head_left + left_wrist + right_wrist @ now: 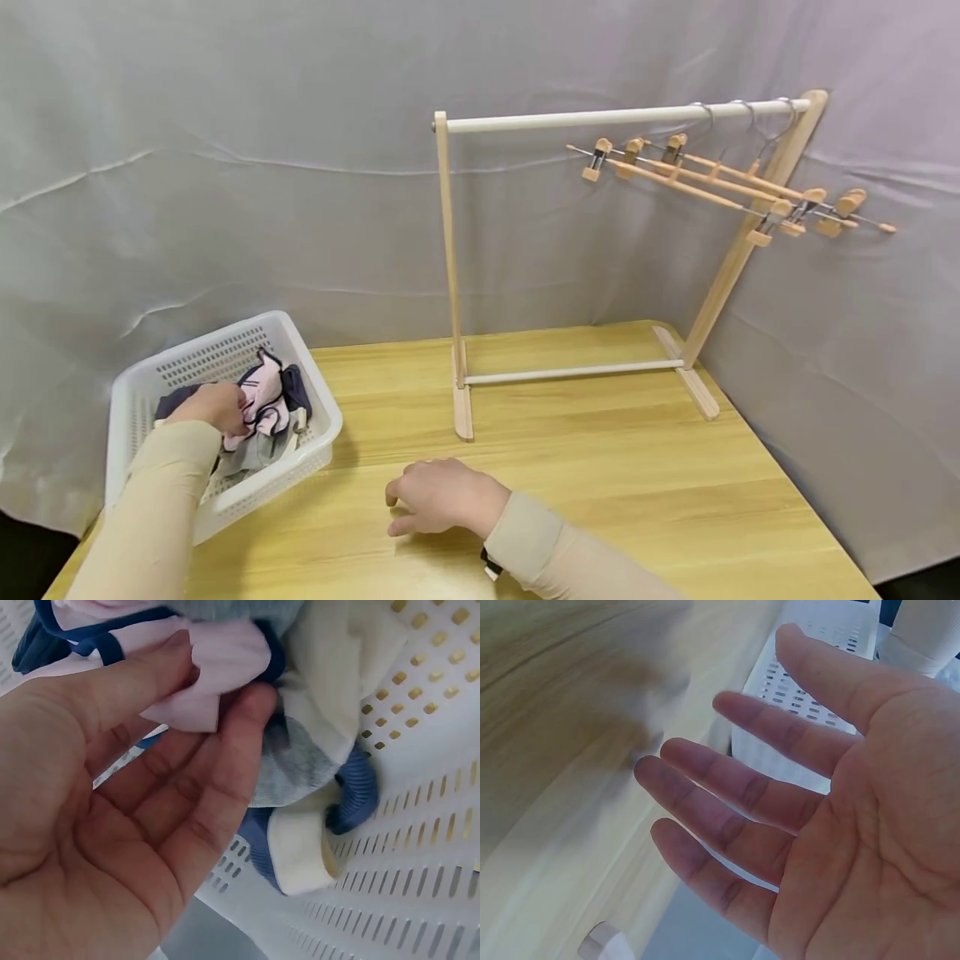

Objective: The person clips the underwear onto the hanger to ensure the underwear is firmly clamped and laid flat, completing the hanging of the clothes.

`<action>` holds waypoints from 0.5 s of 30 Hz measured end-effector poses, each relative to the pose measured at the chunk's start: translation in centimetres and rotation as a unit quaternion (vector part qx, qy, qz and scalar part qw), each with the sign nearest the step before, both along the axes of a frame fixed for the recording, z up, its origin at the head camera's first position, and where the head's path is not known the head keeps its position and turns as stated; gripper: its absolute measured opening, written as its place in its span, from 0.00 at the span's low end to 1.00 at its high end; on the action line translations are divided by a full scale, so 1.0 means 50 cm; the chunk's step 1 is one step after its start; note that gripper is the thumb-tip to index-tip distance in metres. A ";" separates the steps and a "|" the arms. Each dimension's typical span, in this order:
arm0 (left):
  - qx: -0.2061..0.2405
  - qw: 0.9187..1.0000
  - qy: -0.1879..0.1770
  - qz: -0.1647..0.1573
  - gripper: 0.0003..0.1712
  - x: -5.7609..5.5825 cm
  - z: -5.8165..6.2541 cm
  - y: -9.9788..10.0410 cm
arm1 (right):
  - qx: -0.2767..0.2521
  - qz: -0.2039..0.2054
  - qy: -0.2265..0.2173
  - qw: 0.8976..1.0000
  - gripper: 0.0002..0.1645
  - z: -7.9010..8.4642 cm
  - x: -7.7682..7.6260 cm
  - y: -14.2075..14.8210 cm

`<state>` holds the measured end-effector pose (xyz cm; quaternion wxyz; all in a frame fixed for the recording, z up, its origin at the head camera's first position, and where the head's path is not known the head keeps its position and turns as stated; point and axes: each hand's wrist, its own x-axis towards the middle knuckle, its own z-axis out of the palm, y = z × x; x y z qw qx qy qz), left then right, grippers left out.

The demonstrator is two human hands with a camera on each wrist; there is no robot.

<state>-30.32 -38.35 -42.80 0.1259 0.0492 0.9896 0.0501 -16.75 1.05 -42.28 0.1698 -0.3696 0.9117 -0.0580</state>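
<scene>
At the left of the head view, my left hand reaches into a white plastic basket. Between thumb and fingers it pinches a pale pink garment with navy trim; the left wrist view shows this pink cloth at the fingertips. Around it lie a grey piece of cloth, a cream one and a dark navy one, partly overlapping. My right hand hovers low at the table's front middle, holding nothing. Its fingers are spread and loosely bent in the right wrist view.
A wooden rack with a white top bar stands at the back right of the wooden table. Toward the bar's right end hang several wooden clip hangers holding no clothes. Grey curtain hangs behind.
</scene>
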 end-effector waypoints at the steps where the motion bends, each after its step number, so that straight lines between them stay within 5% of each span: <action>1: 0.003 1.000 0.002 0.000 0.06 0.006 0.006 -0.001 | 0.000 0.002 -0.001 1.000 0.23 -0.001 0.000 -0.001; 6: 0.025 1.000 0.003 -0.018 0.06 0.040 0.048 0.019 | 0.007 -0.002 -0.002 1.000 0.22 -0.004 0.000 -0.001; 15: 0.078 0.997 0.006 0.004 0.04 0.056 0.074 0.025 | -0.001 -0.010 -0.007 1.000 0.23 -0.001 -0.004 0.013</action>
